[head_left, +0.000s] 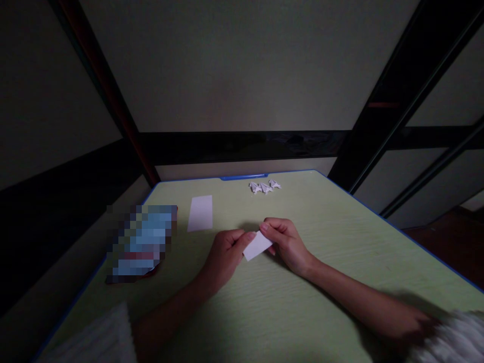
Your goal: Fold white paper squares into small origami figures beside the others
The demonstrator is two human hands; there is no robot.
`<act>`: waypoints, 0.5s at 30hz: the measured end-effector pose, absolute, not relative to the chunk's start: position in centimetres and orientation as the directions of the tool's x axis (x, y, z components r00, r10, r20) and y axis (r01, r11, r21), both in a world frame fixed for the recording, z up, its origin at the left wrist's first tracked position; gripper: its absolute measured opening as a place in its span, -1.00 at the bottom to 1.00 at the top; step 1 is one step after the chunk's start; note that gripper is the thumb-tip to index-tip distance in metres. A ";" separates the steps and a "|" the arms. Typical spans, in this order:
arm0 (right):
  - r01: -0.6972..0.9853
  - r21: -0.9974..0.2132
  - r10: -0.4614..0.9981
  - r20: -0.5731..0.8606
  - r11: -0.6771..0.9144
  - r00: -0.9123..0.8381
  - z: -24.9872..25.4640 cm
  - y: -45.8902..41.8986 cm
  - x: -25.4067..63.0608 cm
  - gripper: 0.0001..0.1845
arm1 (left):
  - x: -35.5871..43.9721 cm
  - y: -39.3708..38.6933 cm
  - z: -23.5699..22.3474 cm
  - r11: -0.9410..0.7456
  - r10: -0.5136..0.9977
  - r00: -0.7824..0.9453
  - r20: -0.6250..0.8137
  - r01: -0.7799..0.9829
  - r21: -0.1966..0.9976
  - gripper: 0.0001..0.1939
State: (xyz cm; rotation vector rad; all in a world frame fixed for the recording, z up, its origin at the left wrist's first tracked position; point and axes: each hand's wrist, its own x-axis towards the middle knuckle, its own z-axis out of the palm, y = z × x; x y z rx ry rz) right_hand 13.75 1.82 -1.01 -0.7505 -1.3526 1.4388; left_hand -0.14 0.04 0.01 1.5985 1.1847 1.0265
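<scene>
Between my two hands is a small white piece of paper (257, 246), held tilted just over the tabletop. My left hand (228, 250) pinches its left edge, thumb on top. At the upper right edge my right hand (284, 243) grips the same paper between thumb and fingers. Whether the paper has folds under the fingers is hidden. Beyond my hands, three small folded white paper figures (265, 188) sit side by side near the far edge. A flat white sheet of paper (200, 213) lies to the left of them.
The pale green table (321, 217) has a blue rim, with a blue strip (244, 177) at its far edge. On the left lies a blurred-out, flat, screen-like object (145, 244). A light panelled wall (242, 75) with dark trim rises right behind the table.
</scene>
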 end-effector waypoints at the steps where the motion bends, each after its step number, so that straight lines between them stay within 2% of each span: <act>1: -0.244 -0.964 0.935 0.180 0.106 -0.305 -1.0 1.9 13.8 -0.65 | -0.1 0.1 0.0 -0.160 0.976 0.183 0.118 0.237 0.958 -0.67; 5: -0.206 -0.976 0.939 0.134 0.070 -0.317 -0.7 2.0 13.7 -0.68 | -0.2 0.2 0.0 -0.177 0.979 0.132 0.155 0.169 0.970 -0.75; 8: -0.100 -0.995 0.885 0.065 0.020 -0.462 -0.4 1.8 13.7 -0.68 | -0.3 0.3 -0.1 -0.185 0.980 0.111 0.167 0.172 0.968 -0.74; 11: -0.034 -0.999 0.821 0.032 0.015 -0.570 -0.2 1.3 13.6 -0.67 | -0.2 0.3 -0.3 -0.174 0.975 0.167 0.144 0.184 0.967 -0.71; 15: 0.013 -0.997 0.838 0.051 0.069 -0.543 -0.1 0.9 13.7 -0.62 | -0.2 0.2 -0.5 -0.173 0.974 0.186 0.131 0.233 0.957 -0.68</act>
